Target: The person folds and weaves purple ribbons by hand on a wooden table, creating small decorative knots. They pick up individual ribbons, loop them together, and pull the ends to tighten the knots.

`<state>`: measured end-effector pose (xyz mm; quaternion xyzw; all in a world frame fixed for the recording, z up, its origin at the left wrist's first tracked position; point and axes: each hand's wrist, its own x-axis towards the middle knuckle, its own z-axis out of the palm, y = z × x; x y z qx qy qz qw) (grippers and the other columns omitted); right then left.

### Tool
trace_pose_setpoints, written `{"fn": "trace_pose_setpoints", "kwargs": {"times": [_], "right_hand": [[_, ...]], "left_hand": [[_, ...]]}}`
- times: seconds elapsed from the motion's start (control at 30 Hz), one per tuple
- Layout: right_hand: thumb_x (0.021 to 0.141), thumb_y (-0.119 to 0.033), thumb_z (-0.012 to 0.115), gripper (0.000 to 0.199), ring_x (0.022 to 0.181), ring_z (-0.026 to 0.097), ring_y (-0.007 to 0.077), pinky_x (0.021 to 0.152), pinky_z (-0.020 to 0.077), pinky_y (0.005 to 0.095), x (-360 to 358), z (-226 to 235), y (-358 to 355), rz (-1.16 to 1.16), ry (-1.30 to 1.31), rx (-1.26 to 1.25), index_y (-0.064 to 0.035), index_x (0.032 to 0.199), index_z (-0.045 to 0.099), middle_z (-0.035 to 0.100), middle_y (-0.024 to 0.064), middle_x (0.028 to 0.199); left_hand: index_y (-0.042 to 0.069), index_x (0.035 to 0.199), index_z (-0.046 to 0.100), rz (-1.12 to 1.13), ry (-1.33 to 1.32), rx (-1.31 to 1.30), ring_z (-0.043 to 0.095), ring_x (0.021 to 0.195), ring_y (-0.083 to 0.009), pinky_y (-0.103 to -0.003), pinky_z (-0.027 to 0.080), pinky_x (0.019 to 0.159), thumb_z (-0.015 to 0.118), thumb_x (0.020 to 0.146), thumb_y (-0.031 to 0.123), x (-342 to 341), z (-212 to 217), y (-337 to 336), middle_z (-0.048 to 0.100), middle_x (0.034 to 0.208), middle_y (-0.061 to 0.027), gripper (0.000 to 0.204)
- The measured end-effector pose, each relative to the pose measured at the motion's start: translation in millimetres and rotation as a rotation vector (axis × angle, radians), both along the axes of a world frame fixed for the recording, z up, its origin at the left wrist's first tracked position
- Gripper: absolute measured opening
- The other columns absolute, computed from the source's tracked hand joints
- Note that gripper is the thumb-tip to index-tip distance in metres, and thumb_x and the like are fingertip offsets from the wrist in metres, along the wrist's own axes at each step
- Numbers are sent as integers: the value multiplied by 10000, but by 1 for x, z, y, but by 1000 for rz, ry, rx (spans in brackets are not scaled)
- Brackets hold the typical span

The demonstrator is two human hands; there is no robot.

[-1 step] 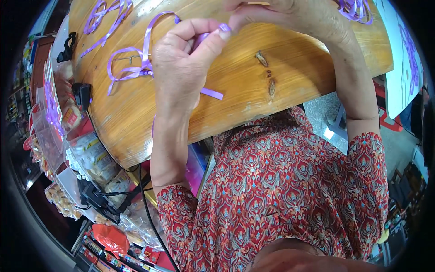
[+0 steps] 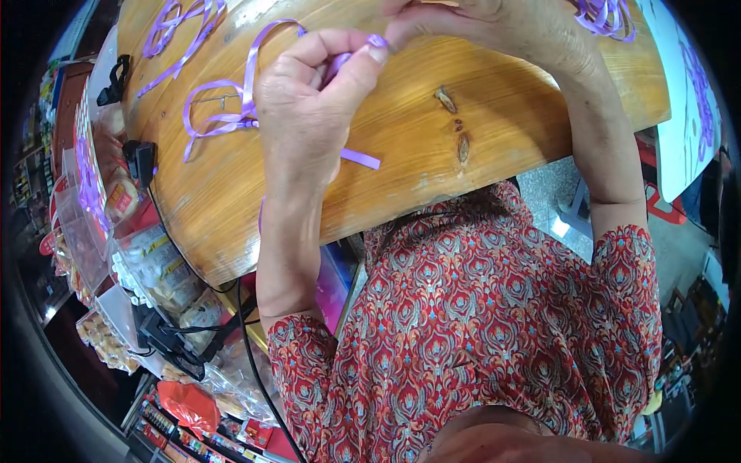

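My left hand point(image 2: 305, 96) is closed, its thumb and bent forefinger pinching a narrow purple ribbon point(image 2: 377, 41) whose folded end shows at the fingertips. More of that ribbon lies curled inside the fist. To its right, my right hand point(image 2: 502, 31) reaches in along the upper edge, thumb and fingers drawn together close to the left fingertips. What it grips is hidden, and part of it is cut off by the frame. Under the left wrist, a ribbon tail point(image 2: 360, 159) sticks out above the wooden table point(image 2: 525, 116). A looped ribbon point(image 2: 251, 73) rests just left of the left hand.
More purple ribbons point(image 2: 179, 35) lie at the far left, and another bundle point(image 2: 606, 17) at the far right. A black adapter point(image 2: 140, 162) with a cable sits on the left table edge. Bagged goods point(image 2: 158, 266) crowd the left side; a white surface point(image 2: 683, 92) adjoins on the right.
My left hand has shifted slightly left and up with the ribbon end. The right fingertips have moved a little left too; the other things are as before.
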<state>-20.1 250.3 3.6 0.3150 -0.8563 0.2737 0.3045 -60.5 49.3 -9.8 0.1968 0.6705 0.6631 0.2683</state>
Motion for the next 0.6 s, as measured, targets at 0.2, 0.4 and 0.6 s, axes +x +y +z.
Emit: {"fn": "trace_pose_setpoints", "kwargs": {"times": [0.2,0.4,0.6], "right_hand": [[720,-105,674,128,686,533,189,594,429,294,1,2,-9,32,42,-132,-46,764,569,524,48,710],[732,-51,657,81,644,565,187,569,445,288,13,18,-15,48,-129,-221,-25,788,605,571,72,696],[767,-77,635,70,697,585,116,622,465,244,12,9,-18,61,-346,-394,-8,773,624,622,60,720]], "left_hand": [[-12,853,633,120,8,107,431,590,6,-142,310,507,651,794,42,1,-1,3,539,688,63,81],[-8,842,625,139,47,121,430,584,7,-139,316,510,648,800,37,1,-2,3,537,687,65,65],[-9,869,619,153,60,166,461,606,-2,-147,339,511,645,804,28,6,3,6,566,715,44,78]]}}
